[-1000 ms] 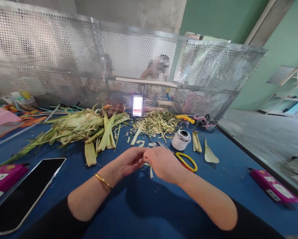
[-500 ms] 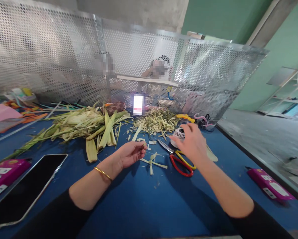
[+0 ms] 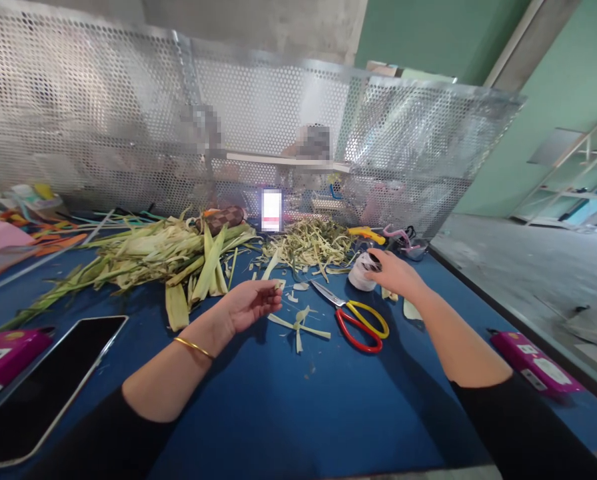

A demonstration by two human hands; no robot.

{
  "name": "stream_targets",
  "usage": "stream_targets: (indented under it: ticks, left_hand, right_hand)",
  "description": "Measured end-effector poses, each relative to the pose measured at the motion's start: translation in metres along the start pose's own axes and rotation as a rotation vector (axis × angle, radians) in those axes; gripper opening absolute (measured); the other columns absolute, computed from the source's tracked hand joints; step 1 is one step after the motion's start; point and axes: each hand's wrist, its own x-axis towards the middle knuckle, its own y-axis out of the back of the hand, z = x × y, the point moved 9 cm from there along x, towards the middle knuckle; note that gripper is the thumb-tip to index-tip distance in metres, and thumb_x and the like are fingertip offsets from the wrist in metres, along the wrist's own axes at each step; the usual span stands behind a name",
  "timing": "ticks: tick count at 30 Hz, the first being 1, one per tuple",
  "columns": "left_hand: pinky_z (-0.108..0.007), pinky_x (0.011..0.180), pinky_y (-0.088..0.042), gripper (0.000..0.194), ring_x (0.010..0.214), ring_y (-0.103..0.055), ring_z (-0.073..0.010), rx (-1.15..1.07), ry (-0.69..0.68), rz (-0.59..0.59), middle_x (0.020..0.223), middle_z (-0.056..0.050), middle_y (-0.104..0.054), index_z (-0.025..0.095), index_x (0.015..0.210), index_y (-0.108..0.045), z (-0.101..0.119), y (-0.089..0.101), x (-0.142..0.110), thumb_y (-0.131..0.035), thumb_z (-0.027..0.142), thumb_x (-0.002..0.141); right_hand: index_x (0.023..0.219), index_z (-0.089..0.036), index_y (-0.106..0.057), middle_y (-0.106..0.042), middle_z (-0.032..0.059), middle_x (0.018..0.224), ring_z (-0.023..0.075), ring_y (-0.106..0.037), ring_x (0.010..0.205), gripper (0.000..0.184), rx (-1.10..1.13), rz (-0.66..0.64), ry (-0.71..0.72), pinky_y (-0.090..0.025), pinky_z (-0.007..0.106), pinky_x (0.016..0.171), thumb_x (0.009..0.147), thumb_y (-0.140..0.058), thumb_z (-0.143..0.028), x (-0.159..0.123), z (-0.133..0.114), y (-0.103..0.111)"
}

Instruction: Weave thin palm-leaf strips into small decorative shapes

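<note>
Between the thumb and fingertips of my left hand (image 3: 251, 307) is a small pale piece of husk (image 3: 280, 284). My right hand (image 3: 401, 275) grips the right side of a white roll (image 3: 362, 275), maybe tape or cord, and some fingers are hidden by it. Between my hands lies a cross-shaped bow of pale husk strips (image 3: 299, 327). To the right of the bow, scissors (image 3: 361, 325) with one red and one yellow handle lie partly spread, blades toward the far left.
A heap of green husks (image 3: 148, 257) and a pile of shredded strips (image 3: 311, 243) lie along the back. A phone (image 3: 53, 383) rests at left, a magenta pack (image 3: 536, 363) at right. A perforated metal screen (image 3: 273, 100) borders the blue table (image 3: 278, 413).
My right hand has come from above the white roll to its right side and closed on it. My left hand keeps its pinch. The whole view has shifted slightly.
</note>
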Motion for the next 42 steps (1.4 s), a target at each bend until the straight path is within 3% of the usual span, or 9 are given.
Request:
stream_targets:
  ticks: [4, 8, 12, 17, 22, 27, 31, 37, 42]
  left_hand:
    - [-0.017, 0.050, -0.053, 0.020, 0.045, -0.055, -0.0068, -0.046, -0.022, 0.080, 0.055, -0.001, -0.057, 0.010, 0.069, -0.055, 0.009, 0.006, -0.004, -0.047, 0.008, 0.088]
    - [-0.016, 0.050, -0.053, 0.021, 0.046, -0.055, -0.0069, -0.064, -0.063, 0.120, 0.056, -0.001, -0.058, 0.011, 0.068, -0.055, 0.021, 0.014, -0.006, -0.047, 0.008, 0.087]
    - [-0.018, 0.050, -0.053, 0.019, 0.046, -0.055, -0.0074, -0.071, -0.086, 0.147, 0.056, -0.001, -0.058, 0.011, 0.068, -0.056, 0.025, 0.021, -0.004, -0.050, 0.009, 0.086]
    - [-0.018, 0.050, -0.053, 0.019, 0.047, -0.056, -0.0081, -0.071, -0.072, 0.150, 0.056, -0.002, -0.059, 0.010, 0.068, -0.056, 0.017, 0.020, 0.000, -0.050, 0.009, 0.086]
    - [-0.018, 0.050, -0.052, 0.020, 0.046, -0.055, -0.0081, -0.063, -0.063, 0.139, 0.055, -0.002, -0.058, 0.010, 0.067, -0.057, 0.013, 0.018, 0.001, -0.049, 0.009, 0.086]
    - [-0.018, 0.050, -0.052, 0.016, 0.046, -0.055, -0.0084, -0.051, -0.059, 0.130, 0.056, -0.003, -0.059, 0.010, 0.067, -0.057, 0.011, 0.017, 0.004, -0.053, 0.009, 0.083]
    - [-0.019, 0.050, -0.052, 0.015, 0.047, -0.056, -0.0085, -0.027, -0.058, 0.131, 0.056, -0.003, -0.060, 0.010, 0.068, -0.057, 0.008, 0.015, 0.004, -0.055, 0.009, 0.082]
    - [-0.019, 0.051, -0.051, 0.017, 0.046, -0.056, -0.0083, 0.004, -0.078, 0.132, 0.057, -0.002, -0.061, 0.010, 0.067, -0.058, 0.010, 0.011, -0.001, -0.053, 0.010, 0.083]
    - [-0.018, 0.053, -0.051, 0.018, 0.047, -0.056, -0.0080, 0.019, -0.075, 0.100, 0.056, -0.002, -0.060, 0.011, 0.066, -0.058, 0.010, 0.005, -0.005, -0.053, 0.010, 0.084]
  right_hand:
    - [0.139, -0.018, -0.036, -0.047, 0.0147, 0.135, 0.0302, -0.054, 0.112, 0.066, 0.024, 0.016, 0.038, -0.042, 0.037, 0.088, 0.079, -0.057, -0.035, 0.000, -0.003, 0.002]
    - [0.136, -0.013, -0.038, -0.045, 0.0190, 0.134, 0.0328, -0.045, 0.121, 0.064, 0.055, 0.282, 0.112, -0.038, 0.040, 0.094, 0.080, -0.055, -0.039, -0.037, -0.025, 0.027]
    - [0.118, -0.013, -0.054, -0.061, 0.0145, 0.102, 0.0282, -0.061, 0.087, 0.047, 0.024, -0.089, 0.231, -0.044, 0.036, 0.073, 0.079, -0.056, -0.039, -0.086, -0.050, -0.021]
    - [0.126, -0.008, -0.048, -0.062, 0.0166, 0.102, 0.0256, -0.061, 0.090, 0.048, 0.039, -0.176, 0.219, -0.042, 0.032, 0.073, 0.079, -0.049, -0.018, -0.104, -0.051, -0.046]
    - [0.132, -0.015, -0.043, -0.064, 0.0119, 0.102, 0.0213, -0.061, 0.082, 0.067, 0.221, -0.319, 0.104, -0.041, 0.027, 0.063, 0.066, -0.057, -0.012, -0.092, -0.036, -0.048]
    - [0.117, -0.021, -0.052, -0.053, -0.0039, 0.063, 0.0064, -0.037, 0.036, 0.045, 0.877, -0.651, -0.204, -0.026, 0.020, 0.034, 0.076, -0.058, -0.039, -0.110, -0.026, -0.060]
    - [0.107, -0.022, -0.055, -0.053, -0.0039, 0.067, 0.0040, -0.038, 0.038, 0.045, 1.224, -0.769, -0.256, -0.025, 0.016, 0.032, 0.068, -0.069, -0.041, -0.124, -0.040, -0.055]
    - [0.104, -0.021, -0.057, -0.055, -0.0015, 0.074, 0.0064, -0.048, 0.049, 0.051, 1.251, -0.870, -0.200, -0.035, 0.015, 0.035, 0.066, -0.072, -0.051, -0.122, -0.058, -0.052]
    - [0.091, -0.018, -0.059, -0.052, -0.0035, 0.064, 0.0047, -0.042, 0.040, 0.045, 1.244, -0.847, -0.169, -0.031, 0.015, 0.031, 0.071, -0.066, -0.058, -0.111, -0.072, -0.053]
